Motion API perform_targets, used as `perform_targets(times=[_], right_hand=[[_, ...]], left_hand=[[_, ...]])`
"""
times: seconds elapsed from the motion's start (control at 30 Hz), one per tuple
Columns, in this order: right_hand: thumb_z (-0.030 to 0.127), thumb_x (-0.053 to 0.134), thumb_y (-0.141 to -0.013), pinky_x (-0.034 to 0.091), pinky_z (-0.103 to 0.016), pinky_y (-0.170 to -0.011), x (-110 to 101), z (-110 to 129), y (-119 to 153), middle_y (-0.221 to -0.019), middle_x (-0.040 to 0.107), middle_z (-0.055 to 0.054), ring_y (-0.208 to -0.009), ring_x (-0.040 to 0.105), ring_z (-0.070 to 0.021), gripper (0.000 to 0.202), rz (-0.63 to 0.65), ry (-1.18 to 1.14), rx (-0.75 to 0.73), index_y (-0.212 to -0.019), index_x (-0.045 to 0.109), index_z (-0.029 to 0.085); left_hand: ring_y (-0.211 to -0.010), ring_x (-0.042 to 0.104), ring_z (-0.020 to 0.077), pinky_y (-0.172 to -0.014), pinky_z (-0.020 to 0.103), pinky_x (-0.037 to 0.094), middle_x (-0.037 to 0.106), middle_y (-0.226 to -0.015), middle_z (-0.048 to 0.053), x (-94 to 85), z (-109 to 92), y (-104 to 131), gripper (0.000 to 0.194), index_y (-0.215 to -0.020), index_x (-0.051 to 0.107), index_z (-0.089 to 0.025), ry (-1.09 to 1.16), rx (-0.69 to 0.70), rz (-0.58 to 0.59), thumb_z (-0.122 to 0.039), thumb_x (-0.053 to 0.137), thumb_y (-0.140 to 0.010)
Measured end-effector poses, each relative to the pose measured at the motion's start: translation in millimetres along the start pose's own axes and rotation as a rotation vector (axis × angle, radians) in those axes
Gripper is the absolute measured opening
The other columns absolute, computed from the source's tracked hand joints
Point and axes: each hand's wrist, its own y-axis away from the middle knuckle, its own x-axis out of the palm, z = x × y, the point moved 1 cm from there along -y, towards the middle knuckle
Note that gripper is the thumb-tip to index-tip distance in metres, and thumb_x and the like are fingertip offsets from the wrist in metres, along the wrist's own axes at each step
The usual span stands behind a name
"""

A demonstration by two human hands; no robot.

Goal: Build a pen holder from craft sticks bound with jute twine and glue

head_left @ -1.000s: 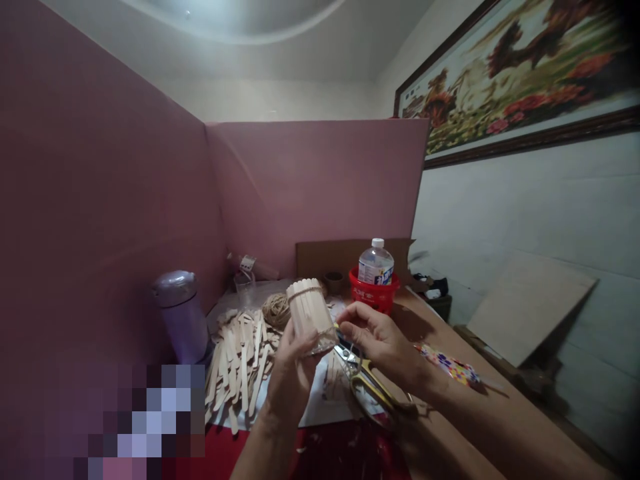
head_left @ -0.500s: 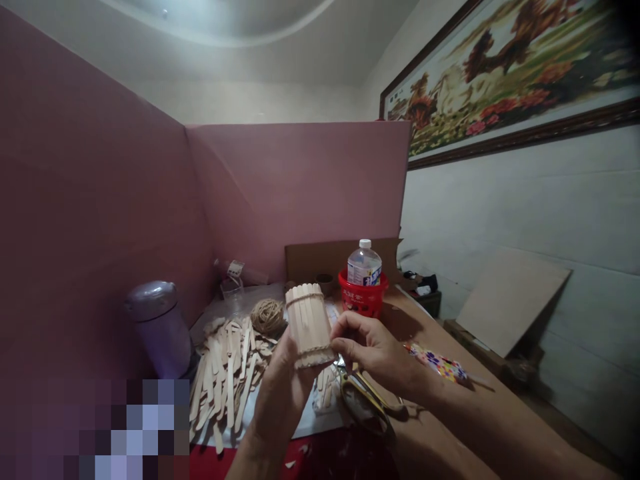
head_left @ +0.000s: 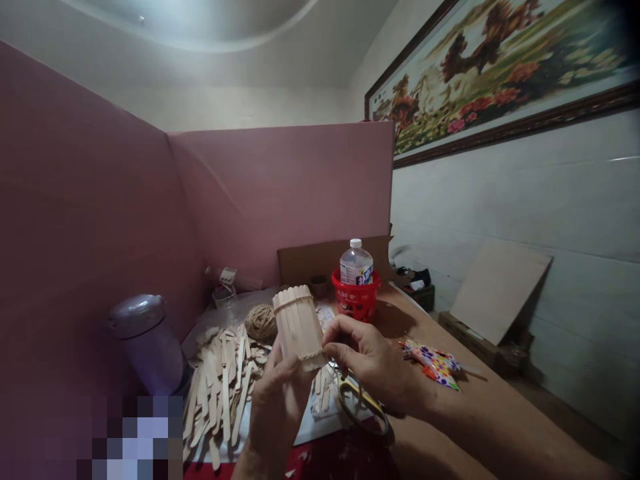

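Observation:
My left hand (head_left: 280,393) holds up a small cylinder made of wooden craft sticks (head_left: 297,327), bound with twine near top and bottom. My right hand (head_left: 367,363) pinches at the cylinder's lower right edge, fingers closed on it or on the twine there. Below the hands lie yellow-handled scissors (head_left: 363,403) on a white sheet. A pile of loose craft sticks (head_left: 223,383) spreads out to the left, with a ball of twine (head_left: 260,322) behind it.
A red tub (head_left: 356,300) with a water bottle (head_left: 356,262) in it stands at the back. A grey-lilac lidded jar (head_left: 147,343) is at left. Pink boards (head_left: 280,193) wall the back and left. A colourful spotted wrapper (head_left: 435,361) lies at right on the wooden table.
The view has drifted right and up, so everything sits lower and further left. My right hand has closed in on the cylinder's lower edge.

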Motion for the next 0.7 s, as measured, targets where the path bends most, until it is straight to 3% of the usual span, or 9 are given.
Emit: perform_targets(times=[0.13,0.33,0.57,0.7], right_hand=[[0.014,0.054,-0.082,0.037,-0.024,-0.056,-0.2,-3.7,1.0,-0.066,0.051,0.003,-0.061,0.045,-0.0108,0.006,-0.011,0.0,0.023,-0.078,0.055,0.019],[0.015,0.054,-0.082,0.036,-0.024,-0.054,-1.2,-10.8,1.8,-0.066,0.05,0.004,-0.059,0.045,-0.0103,0.005,-0.007,-0.037,0.039,-0.079,0.054,0.019],[0.02,0.06,-0.078,0.034,-0.022,-0.053,2.1,-11.5,-4.3,-0.068,0.05,0.004,-0.058,0.043,-0.0091,0.006,-0.015,-0.232,0.022,-0.078,0.054,0.017],[0.021,0.058,-0.079,0.036,-0.022,-0.056,2.5,-9.1,-8.6,-0.071,0.052,0.002,-0.063,0.046,-0.0102,0.005,-0.032,-0.212,-0.004,-0.078,0.056,0.017]], left_hand=[[-0.106,0.059,0.024,-0.095,0.035,0.043,0.064,-0.113,0.006,3.3,-1.2,0.8,0.069,-0.135,0.039,-0.025,-0.062,0.028,-0.05,-0.007,0.057,-0.071],[-0.103,0.059,0.0217,-0.093,0.032,0.044,0.064,-0.111,0.006,2.9,2.0,0.0,0.064,-0.135,0.04,-0.024,-0.09,0.048,-0.004,-0.008,0.055,-0.075],[-0.087,0.064,0.0242,-0.089,0.043,0.048,0.07,-0.097,0.01,-3.3,2.7,-4.2,0.051,-0.126,0.052,-0.017,0.113,-0.039,-0.035,-0.015,0.054,-0.075],[-0.088,0.065,0.0273,-0.088,0.048,0.048,0.071,-0.095,0.012,-7.4,1.9,-3.9,0.046,-0.122,0.056,-0.014,0.191,-0.066,-0.051,-0.015,0.054,-0.076]])
